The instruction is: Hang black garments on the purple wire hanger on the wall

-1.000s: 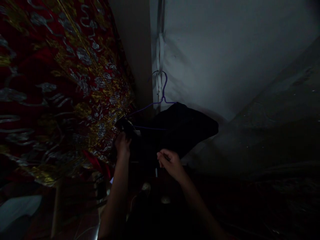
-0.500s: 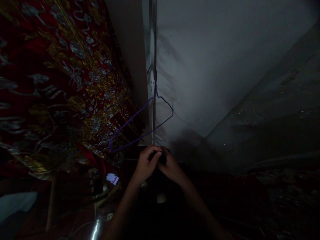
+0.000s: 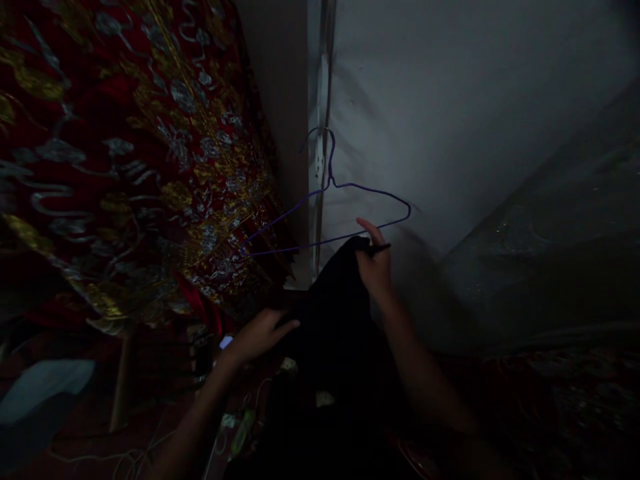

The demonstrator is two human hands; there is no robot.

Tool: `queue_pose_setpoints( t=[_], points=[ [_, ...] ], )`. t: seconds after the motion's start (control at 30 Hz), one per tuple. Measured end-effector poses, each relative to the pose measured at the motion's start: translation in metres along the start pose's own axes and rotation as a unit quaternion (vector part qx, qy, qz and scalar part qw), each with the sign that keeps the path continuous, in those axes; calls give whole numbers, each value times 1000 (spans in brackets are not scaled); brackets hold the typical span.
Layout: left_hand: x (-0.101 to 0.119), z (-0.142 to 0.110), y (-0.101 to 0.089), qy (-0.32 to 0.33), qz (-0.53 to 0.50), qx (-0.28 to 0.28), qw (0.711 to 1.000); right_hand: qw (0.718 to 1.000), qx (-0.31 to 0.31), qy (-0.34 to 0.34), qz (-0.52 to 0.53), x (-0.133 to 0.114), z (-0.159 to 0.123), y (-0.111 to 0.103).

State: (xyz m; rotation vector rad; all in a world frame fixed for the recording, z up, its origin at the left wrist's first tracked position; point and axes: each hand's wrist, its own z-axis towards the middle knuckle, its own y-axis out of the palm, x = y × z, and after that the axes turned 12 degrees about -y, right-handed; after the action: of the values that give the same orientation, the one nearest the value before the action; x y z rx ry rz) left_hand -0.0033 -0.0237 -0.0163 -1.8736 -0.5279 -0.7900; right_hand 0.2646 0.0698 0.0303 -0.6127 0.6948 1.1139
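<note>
A black cloth, perhaps a garment (image 3: 335, 293), spreads between my two hands; its exact kind is lost in the dark. My right hand (image 3: 375, 263) is raised and grips the cloth's upper corner, its index finger reaching up beside the lower bar of a purple wire hanger (image 3: 367, 189). Lower and to the left, my left hand (image 3: 265, 333) is closed on the cloth's other side, thumb on top. The hanger hangs by its hook from a narrow upright at the wall edge. No cloth is visible on it.
Red fabric with gold and silver embroidery (image 3: 180, 167) hangs at the left. A pale wall (image 3: 425, 100) rises at the right, with a sheet of clear plastic (image 3: 530, 253) beside it. A wooden leg (image 3: 123, 380) and a loose cable (image 3: 100, 457) are at the lower left.
My hands, together half a second ago, have moved apart. The right one rose toward the hanger, the left went left, and the black cloth opened between them. The hanger has turned to face me more.
</note>
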Motion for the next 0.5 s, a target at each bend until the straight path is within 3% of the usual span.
queue_pose_setpoints(
  t=[0.13,0.27,0.4,0.5],
  points=[
    [-8,-2,-55,-11,68,99,993,994,-82,66,-30,24,13,5],
    [3,5,-100,103,75,167,978,994,-66,46,-71,24,13,-7],
    [37,18,-122,138,51,315,938,993,-49,35,-104,14,11,-13],
    [66,33,-127,178,36,352,918,993,-75,45,-82,8,1,-8]
  ],
)
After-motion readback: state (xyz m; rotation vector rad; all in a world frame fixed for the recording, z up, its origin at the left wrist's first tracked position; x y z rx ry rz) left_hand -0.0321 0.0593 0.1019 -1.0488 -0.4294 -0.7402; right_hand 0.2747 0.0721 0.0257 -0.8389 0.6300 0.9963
